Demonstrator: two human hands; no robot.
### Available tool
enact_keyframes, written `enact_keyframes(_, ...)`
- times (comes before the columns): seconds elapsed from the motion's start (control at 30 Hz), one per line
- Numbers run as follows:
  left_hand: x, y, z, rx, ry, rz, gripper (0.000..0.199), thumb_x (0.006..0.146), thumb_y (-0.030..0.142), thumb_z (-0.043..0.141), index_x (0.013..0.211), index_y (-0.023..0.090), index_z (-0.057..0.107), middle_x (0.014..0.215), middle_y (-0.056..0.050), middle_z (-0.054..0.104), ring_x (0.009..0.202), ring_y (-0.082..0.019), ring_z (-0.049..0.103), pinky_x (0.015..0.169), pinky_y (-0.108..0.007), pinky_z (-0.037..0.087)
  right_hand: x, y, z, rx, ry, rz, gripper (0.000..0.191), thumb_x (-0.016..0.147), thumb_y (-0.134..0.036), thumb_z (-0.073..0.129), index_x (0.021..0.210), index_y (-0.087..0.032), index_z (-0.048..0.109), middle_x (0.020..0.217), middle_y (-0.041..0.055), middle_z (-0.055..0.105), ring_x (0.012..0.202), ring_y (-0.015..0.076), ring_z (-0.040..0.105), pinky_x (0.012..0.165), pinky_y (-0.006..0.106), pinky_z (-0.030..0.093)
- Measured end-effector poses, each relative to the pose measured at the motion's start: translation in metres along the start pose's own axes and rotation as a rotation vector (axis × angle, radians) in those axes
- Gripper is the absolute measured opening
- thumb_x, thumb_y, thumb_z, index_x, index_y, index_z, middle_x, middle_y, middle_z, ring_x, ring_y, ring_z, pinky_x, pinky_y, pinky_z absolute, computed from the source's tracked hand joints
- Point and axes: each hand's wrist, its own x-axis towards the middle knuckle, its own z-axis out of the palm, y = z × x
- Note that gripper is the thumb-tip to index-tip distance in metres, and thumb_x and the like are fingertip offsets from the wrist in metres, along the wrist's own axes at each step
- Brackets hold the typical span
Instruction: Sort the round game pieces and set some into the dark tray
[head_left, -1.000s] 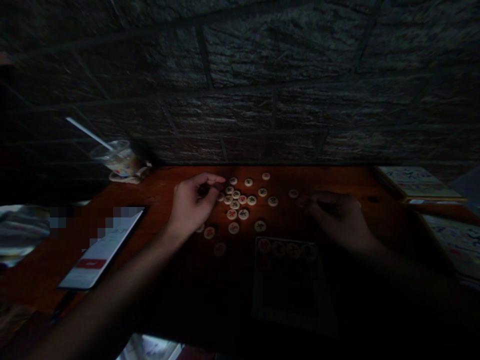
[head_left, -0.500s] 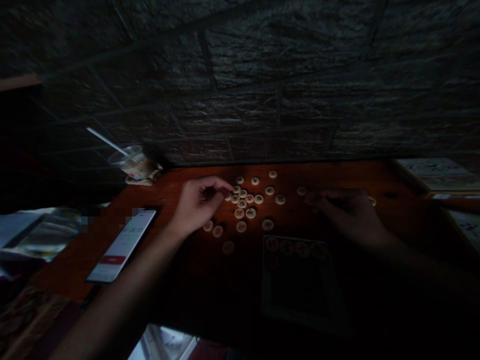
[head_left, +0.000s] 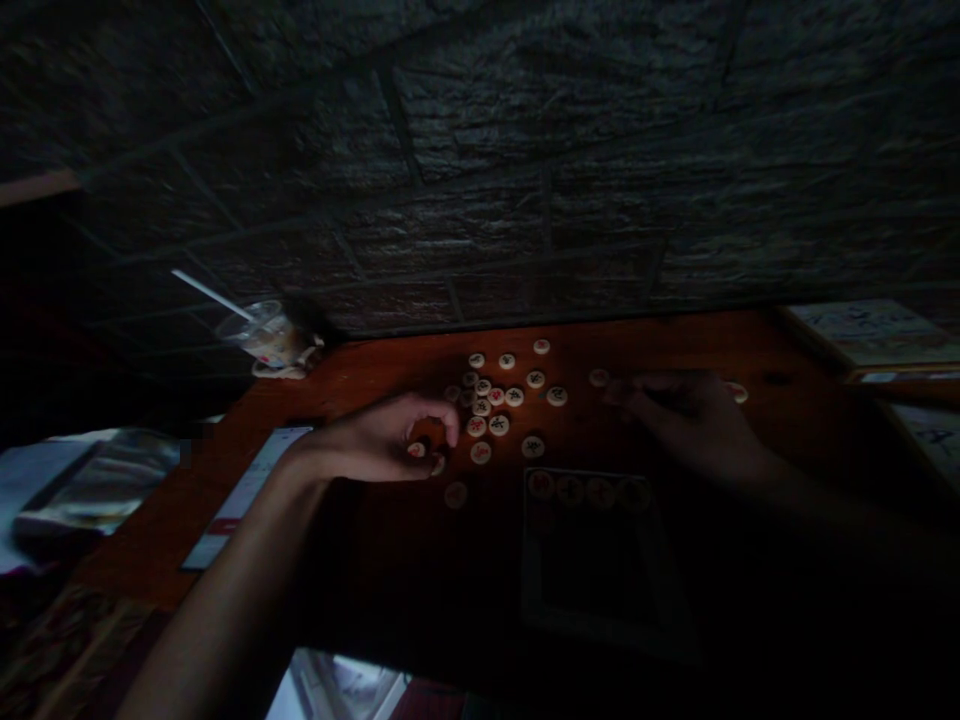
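Observation:
Round xiangqi pieces [head_left: 496, 396] with red or black characters lie loosely grouped on the wooden table. My left hand [head_left: 382, 437] is at the group's left side, thumb and forefinger curved apart with nothing held between them. A red-marked piece [head_left: 416, 450] shows inside that curve, and the thumb partly covers another piece beside it. To the right, my right hand [head_left: 694, 420] has its fingertips pinched together near a lone piece [head_left: 599, 377]. Darkness hides whether anything is in that pinch. A shallow box [head_left: 531, 560] close to me holds several pieces along its far side.
A phone [head_left: 247, 490] lies at the left, partly behind my left forearm. Behind it stands a plastic cup with a straw [head_left: 270, 335]. One piece [head_left: 739, 392] rests beyond my right hand. Patterned boards [head_left: 877, 335] are at the far right, and a stone wall [head_left: 495, 200] borders the table.
My left hand has come from the upper left of the group down toward the lower-left pieces, its thumb and forefinger now parted. My right hand has barely moved.

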Motion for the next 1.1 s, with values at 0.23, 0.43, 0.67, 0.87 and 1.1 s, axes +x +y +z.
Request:
enact_keyframes(0.23,-0.004,-0.007,0.003,-0.036,-0.039,-0.118,0.034,0.072,0.014,0.068,0.106,0.018,0.071,0.095,-0.001,0.069,0.080,-0.015,0.060,0.067,-0.022,0.047,0.001,0.002,-0.001,-0.018,-0.005,-0.020,0.036,0.090,-0.047,0.069,0.065,-0.021,0.072,0.063,0.0009,0.072,0.057,0.0163,0.064,0.053,0.028,0.043)
enact_keyframes(0.43,0.001,-0.005,0.002,-0.244,0.085,-0.065,0.030,0.076,0.015,0.073,0.106,0.018,0.075,0.092,-0.003,0.075,0.078,-0.014,0.067,0.066,-0.022,0.052,0.001,0.003,-0.001,-0.022,-0.014,-0.024,0.039,0.091,-0.046,0.067,0.062,-0.021,0.070,0.061,0.0007,0.070,0.057,0.0163,0.065,0.054,0.028,0.045)
enact_keyframes(0.67,0.029,0.009,0.022,-0.526,0.298,-0.014,0.022,0.073,0.021,0.086,0.093,0.016,0.078,0.088,-0.008,0.081,0.075,-0.016,0.076,0.068,-0.026,0.061,0.000,0.007,0.002,0.009,-0.030,-0.132,0.029,0.092,-0.039,0.064,0.070,-0.022,0.073,0.068,0.0008,0.073,0.065,0.0181,0.067,0.063,0.030,0.051)
enact_keyframes(0.87,0.081,0.018,0.044,-0.722,0.475,0.027,0.028,0.064,0.021,0.093,0.085,0.014,0.076,0.083,-0.006,0.080,0.073,-0.015,0.076,0.070,-0.026,0.062,-0.003,0.002,0.007,-0.026,-0.083,-0.159,0.033,0.094,-0.037,0.062,0.066,-0.020,0.069,0.063,-0.0013,0.066,0.061,0.0150,0.060,0.062,0.029,0.046)
enact_keyframes(1.1,0.124,0.024,0.058,-0.826,0.487,0.070,0.035,0.068,0.034,0.091,0.092,0.014,0.076,0.090,-0.009,0.083,0.080,-0.022,0.080,0.084,-0.041,0.067,0.024,-0.017,0.019,0.132,-0.128,-0.020,0.024,0.096,-0.037,0.061,0.090,-0.019,0.075,0.083,0.0022,0.076,0.067,0.0145,0.066,0.063,0.026,0.049)
